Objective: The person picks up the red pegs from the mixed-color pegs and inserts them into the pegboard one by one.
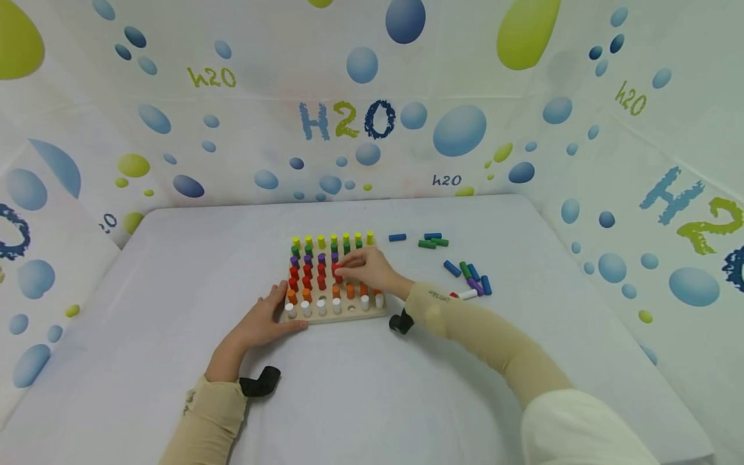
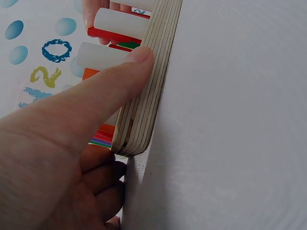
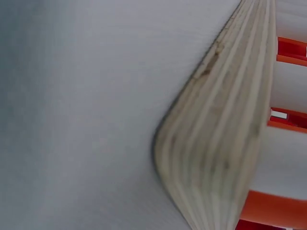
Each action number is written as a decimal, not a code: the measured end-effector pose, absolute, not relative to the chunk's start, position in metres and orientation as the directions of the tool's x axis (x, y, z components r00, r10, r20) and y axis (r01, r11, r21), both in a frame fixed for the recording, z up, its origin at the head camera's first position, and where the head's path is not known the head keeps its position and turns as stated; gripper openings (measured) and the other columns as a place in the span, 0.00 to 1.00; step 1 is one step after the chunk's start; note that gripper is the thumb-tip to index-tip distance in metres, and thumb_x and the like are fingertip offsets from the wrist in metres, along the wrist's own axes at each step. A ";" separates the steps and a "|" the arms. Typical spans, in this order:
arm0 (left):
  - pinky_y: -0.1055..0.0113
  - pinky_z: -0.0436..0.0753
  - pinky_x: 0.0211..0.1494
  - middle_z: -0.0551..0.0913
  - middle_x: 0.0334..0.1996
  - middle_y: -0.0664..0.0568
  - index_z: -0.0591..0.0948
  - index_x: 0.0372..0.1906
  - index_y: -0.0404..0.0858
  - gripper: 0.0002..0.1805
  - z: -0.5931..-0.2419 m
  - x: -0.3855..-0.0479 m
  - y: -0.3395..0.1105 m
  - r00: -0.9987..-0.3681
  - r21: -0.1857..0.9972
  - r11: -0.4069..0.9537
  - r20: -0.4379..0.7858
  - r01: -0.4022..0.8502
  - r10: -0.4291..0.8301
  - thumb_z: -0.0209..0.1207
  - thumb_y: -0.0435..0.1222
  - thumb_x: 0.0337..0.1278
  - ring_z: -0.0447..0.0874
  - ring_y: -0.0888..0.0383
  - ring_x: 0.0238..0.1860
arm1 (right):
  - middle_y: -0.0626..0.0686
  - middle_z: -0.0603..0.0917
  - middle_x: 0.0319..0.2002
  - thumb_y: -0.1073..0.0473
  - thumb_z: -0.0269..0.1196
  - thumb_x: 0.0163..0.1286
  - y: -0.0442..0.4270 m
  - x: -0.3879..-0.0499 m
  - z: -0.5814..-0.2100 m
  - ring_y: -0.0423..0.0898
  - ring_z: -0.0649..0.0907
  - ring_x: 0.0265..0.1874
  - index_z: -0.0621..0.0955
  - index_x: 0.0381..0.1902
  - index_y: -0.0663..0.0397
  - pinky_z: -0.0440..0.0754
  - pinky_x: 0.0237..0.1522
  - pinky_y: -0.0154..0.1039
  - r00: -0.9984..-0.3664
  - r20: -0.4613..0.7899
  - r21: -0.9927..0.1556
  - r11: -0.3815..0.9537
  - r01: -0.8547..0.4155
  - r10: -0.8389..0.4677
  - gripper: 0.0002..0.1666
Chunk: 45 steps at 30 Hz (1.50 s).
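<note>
A wooden pegboard [image 1: 367, 314] lies on the table with rows of coloured pegs standing in it, yellow at the back and white at the front. My left hand [image 1: 258, 324] holds its near left corner, the thumb [image 2: 110, 88] against the layered front edge and the other fingers by the left side. Over the middle rows, my right hand [image 1: 372, 268] pinches a red peg [image 1: 338, 274] between thumb and fingertips, beside the other red pegs. Whether that peg sits in a hole is hard to tell. The right wrist view shows the board's edge [image 3: 211, 143] but not the hand.
Right of the board lie loose pegs: blue pegs [image 1: 398, 237], green pegs [image 1: 427, 244], a purple peg [image 1: 475, 286] and a white peg [image 1: 467, 294] near the right forearm, with a red peg [image 1: 453, 295] partly covered. A white cloth [image 1: 349, 400] covers the table.
</note>
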<state>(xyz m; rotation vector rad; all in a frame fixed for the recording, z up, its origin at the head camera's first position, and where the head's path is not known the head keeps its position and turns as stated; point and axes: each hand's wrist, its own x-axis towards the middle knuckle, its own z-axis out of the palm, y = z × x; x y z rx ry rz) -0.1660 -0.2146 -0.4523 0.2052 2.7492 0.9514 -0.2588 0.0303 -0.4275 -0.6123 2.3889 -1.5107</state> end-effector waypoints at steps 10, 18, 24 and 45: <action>0.40 0.42 0.66 0.43 0.69 0.33 0.44 0.71 0.32 0.60 -0.452 -0.167 -0.213 -0.966 0.624 0.778 -0.152 0.071 0.211 0.61 0.60 0.43 0.38 0.35 0.68 | 0.51 0.86 0.35 0.59 0.66 0.59 0.026 -0.263 -0.430 0.40 0.84 0.34 0.83 0.38 0.58 0.81 0.39 0.31 -0.856 -0.004 -0.898 0.378 -0.224 -0.517 0.11; 0.39 0.42 0.66 0.43 0.69 0.33 0.43 0.71 0.33 0.60 -0.451 -0.168 -0.214 -0.965 0.624 0.778 -0.157 0.066 0.208 0.61 0.60 0.43 0.37 0.33 0.68 | 0.51 0.86 0.35 0.60 0.64 0.61 0.026 -0.262 -0.427 0.40 0.84 0.33 0.82 0.39 0.58 0.81 0.37 0.31 -0.826 -0.050 -0.878 0.420 -0.232 -0.561 0.10; 0.39 0.42 0.66 0.43 0.69 0.33 0.43 0.71 0.33 0.60 -0.451 -0.167 -0.214 -0.965 0.626 0.777 -0.161 0.062 0.206 0.62 0.60 0.43 0.37 0.33 0.68 | 0.50 0.86 0.36 0.59 0.64 0.60 0.025 -0.263 -0.427 0.39 0.83 0.33 0.83 0.38 0.56 0.80 0.37 0.30 -0.831 -0.074 -0.840 0.484 -0.246 -0.551 0.09; 0.41 0.41 0.67 0.43 0.69 0.32 0.44 0.70 0.31 0.59 -0.450 -0.164 -0.214 -0.965 0.636 0.769 -0.153 0.068 0.212 0.63 0.58 0.43 0.38 0.35 0.68 | 0.48 0.85 0.38 0.54 0.66 0.58 0.051 -0.265 -0.422 0.40 0.83 0.38 0.83 0.41 0.54 0.80 0.44 0.34 -0.835 -0.058 -0.861 0.451 -0.235 -0.547 0.14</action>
